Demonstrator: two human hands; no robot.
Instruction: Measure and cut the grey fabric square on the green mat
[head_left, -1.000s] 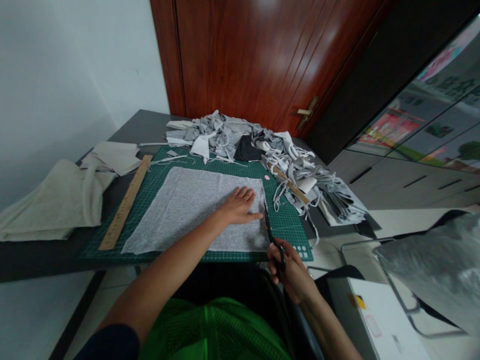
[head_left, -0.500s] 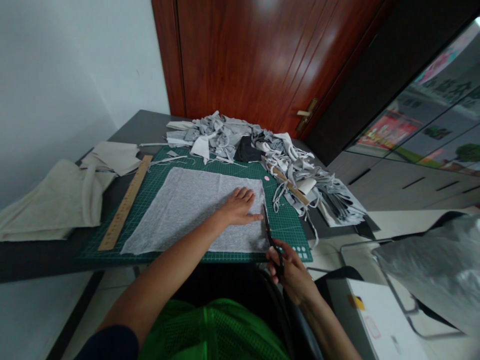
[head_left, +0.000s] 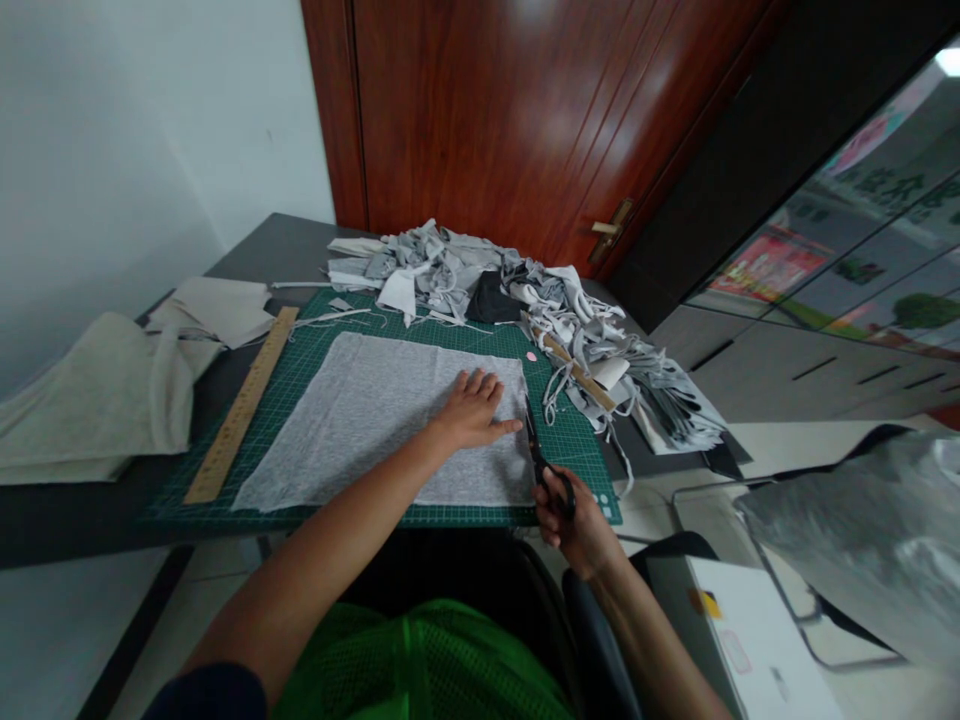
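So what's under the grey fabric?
The grey fabric lies flat on the green cutting mat, whose grid shows around its edges. The left hand presses on top; anything beneath the cloth's middle is hidden.

Cutting mat (head_left: 315,350) centre mostly covered by flat grey cloth (head_left: 375,410); it lies low, easy to pass over. Scrap pile (head_left: 480,275) blocks 12 to 2 o'clock of the mat, heaped, running down the right edge to the tabletop (head_left: 255,245) corner. Wooden ruler (head_left: 240,405) lies along the mat's 9 o'clock edge, flat. Folded beige fabric (head_left: 82,400) fills the tabletop at 9 o'clock, raised. Left hand (head_left: 472,410) presses the cloth at 3 o'clock; scissors (head_left: 536,455) in right hand (head_left: 570,520) take up the strip at 4 o'clock. Open lanes: bare mat at 11 o'clock, near mat edge at 6 to 7 o'clock.
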